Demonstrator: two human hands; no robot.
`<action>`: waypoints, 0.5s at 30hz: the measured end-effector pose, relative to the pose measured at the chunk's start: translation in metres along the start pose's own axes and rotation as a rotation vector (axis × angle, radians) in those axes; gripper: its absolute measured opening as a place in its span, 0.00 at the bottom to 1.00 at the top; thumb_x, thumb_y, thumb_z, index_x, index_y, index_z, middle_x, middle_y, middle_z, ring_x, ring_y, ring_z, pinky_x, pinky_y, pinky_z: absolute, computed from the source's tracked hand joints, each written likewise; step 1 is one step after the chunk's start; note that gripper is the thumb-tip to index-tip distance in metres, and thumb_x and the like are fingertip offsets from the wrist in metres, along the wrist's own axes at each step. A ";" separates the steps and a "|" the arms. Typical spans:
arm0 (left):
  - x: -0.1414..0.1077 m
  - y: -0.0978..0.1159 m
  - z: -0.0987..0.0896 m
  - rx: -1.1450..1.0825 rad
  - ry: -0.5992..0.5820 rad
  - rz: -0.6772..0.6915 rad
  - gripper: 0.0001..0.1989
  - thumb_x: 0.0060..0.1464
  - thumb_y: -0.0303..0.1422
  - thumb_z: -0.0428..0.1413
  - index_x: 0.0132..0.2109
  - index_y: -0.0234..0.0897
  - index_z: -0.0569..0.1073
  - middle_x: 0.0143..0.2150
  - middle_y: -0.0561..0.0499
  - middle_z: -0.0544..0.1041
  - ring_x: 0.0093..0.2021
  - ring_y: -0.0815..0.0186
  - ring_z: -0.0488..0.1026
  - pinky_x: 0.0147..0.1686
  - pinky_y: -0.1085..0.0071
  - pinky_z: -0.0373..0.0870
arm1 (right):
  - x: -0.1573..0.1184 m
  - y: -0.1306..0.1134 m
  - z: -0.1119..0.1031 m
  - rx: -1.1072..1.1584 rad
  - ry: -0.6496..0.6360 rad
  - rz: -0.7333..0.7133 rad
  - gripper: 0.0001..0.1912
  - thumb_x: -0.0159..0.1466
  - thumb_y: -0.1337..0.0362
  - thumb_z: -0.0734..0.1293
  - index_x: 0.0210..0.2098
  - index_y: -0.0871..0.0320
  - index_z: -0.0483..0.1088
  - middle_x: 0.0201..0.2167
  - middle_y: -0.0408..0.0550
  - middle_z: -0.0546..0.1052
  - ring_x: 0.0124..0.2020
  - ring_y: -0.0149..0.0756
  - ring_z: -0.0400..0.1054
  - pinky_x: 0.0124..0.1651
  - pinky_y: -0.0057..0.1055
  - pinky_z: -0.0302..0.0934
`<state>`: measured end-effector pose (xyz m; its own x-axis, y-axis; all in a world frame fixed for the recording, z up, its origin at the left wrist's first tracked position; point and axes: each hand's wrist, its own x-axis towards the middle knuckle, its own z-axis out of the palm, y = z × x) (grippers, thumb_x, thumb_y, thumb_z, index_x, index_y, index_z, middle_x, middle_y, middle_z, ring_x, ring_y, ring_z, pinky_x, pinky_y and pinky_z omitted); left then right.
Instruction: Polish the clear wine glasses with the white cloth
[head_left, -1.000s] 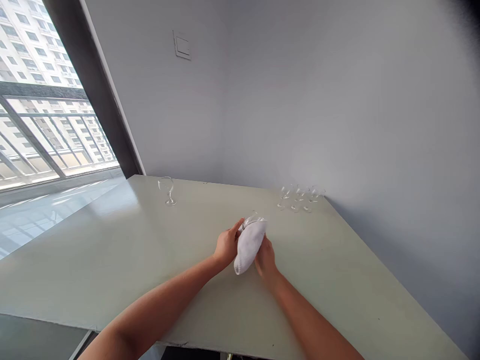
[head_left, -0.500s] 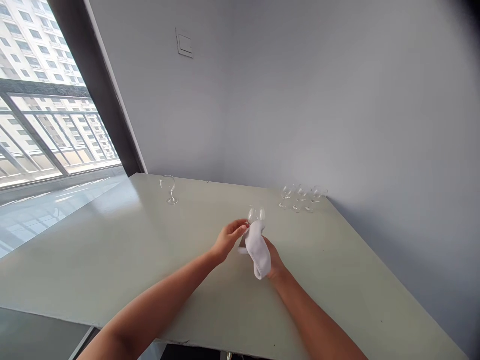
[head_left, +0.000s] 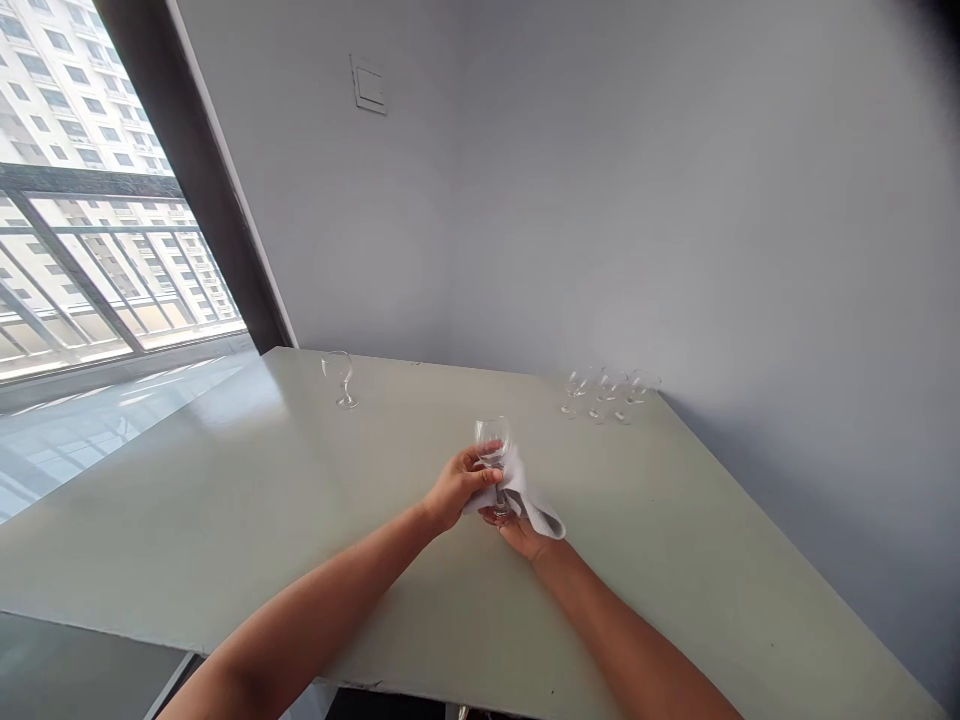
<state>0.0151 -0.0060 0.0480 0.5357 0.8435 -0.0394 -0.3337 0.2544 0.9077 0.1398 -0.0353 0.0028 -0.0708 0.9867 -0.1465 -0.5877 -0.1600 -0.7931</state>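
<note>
Upright above the middle of the table is a clear stemmed glass (head_left: 491, 432). My left hand (head_left: 466, 482) is closed around the lower bowl and upper stem, thumb in front. A white cloth (head_left: 531, 508) drapes over my right hand (head_left: 519, 530), which sits under the glass at its foot. The cloth lies behind and beside the stem, and its loose end hangs to the right. Cloth and glass hide part of the right fingers, but they look curled round the cloth at the foot.
A single stemmed glass (head_left: 342, 380) stands at the far left of the pale table (head_left: 360, 600). Several more glasses (head_left: 600, 395) are grouped at the back right, near the wall. A window (head_left: 97, 230) with a railing outside is on the left.
The left hand has shifted its hold around the bowl. The right hand with the cloth has moved down from the front of the glass to its foot, uncovering the stem.
</note>
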 end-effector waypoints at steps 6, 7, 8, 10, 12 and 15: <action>-0.001 0.006 0.002 0.120 0.113 0.176 0.29 0.39 0.36 0.62 0.50 0.34 0.64 0.40 0.43 0.74 0.37 0.63 0.70 0.35 0.69 0.66 | 0.008 -0.012 -0.009 0.139 0.169 -0.053 0.12 0.44 0.59 0.72 0.25 0.56 0.67 0.24 0.42 0.73 0.25 0.33 0.65 0.28 0.31 0.60; -0.001 0.008 0.002 0.128 0.127 0.202 0.29 0.41 0.37 0.62 0.51 0.35 0.63 0.38 0.44 0.75 0.35 0.65 0.70 0.34 0.70 0.65 | 0.009 -0.015 -0.012 0.155 0.225 -0.083 0.12 0.44 0.59 0.72 0.24 0.55 0.67 0.24 0.42 0.73 0.25 0.33 0.64 0.28 0.31 0.60; 0.000 0.010 0.001 0.137 0.143 0.228 0.29 0.42 0.37 0.61 0.51 0.35 0.62 0.36 0.45 0.76 0.31 0.68 0.69 0.33 0.71 0.64 | 0.010 -0.019 -0.015 0.158 0.273 -0.115 0.12 0.44 0.58 0.72 0.23 0.55 0.66 0.22 0.41 0.72 0.24 0.32 0.64 0.28 0.31 0.59; 0.001 0.013 -0.002 0.142 0.192 0.286 0.28 0.44 0.37 0.60 0.51 0.37 0.60 0.33 0.48 0.76 0.26 0.73 0.66 0.31 0.73 0.63 | 0.009 -0.027 -0.020 0.099 0.304 -0.169 0.13 0.44 0.56 0.72 0.22 0.55 0.65 0.20 0.40 0.70 0.22 0.31 0.62 0.27 0.30 0.58; 0.002 0.014 -0.004 0.146 0.245 0.343 0.27 0.45 0.37 0.59 0.50 0.38 0.58 0.32 0.50 0.75 0.24 0.74 0.65 0.31 0.73 0.62 | 0.006 -0.032 -0.021 -0.045 0.243 -0.158 0.15 0.45 0.53 0.71 0.21 0.57 0.65 0.17 0.40 0.68 0.20 0.30 0.59 0.24 0.29 0.55; 0.000 0.011 -0.003 0.186 0.262 0.387 0.25 0.45 0.36 0.59 0.49 0.38 0.57 0.31 0.52 0.73 0.28 0.71 0.67 0.32 0.73 0.63 | -0.001 -0.030 -0.010 -0.313 0.082 -0.108 0.16 0.49 0.51 0.68 0.25 0.58 0.68 0.19 0.42 0.68 0.21 0.31 0.59 0.23 0.28 0.52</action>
<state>0.0092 -0.0012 0.0570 0.1791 0.9559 0.2329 -0.3128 -0.1691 0.9347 0.1660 -0.0317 0.0206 0.0505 0.9947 -0.0890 -0.3115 -0.0690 -0.9477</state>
